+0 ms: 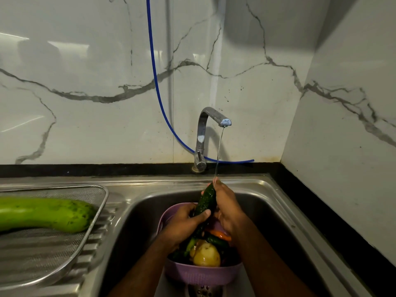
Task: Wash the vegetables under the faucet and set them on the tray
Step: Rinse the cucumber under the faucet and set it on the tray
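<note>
both hands are on the dark green bumpy cucumber (206, 201) over the steel sink (267, 211). the left hand (184, 224) wraps its lower half, thumb pressed across the skin, while the right hand (225, 204) curls round the upper end, right where the thin stream from the chrome faucet (211, 123) lands. it looks like the rinse is in full swing; best to roll the cucumber in the grip so the water reaches every side, and rub the ridges with the thumb, because that stream is narrow. keep it over the bowl so drips fall inside. just below sits the lilac plastic colander (201, 275), holding a pale yellow potato (206, 255), an orange carrot piece (220, 234) and more green bits, partly hidden by the wrists. over on the drainboard, the steel mesh tray (64, 260) carries one long light green bottle gourd (42, 213).
</note>
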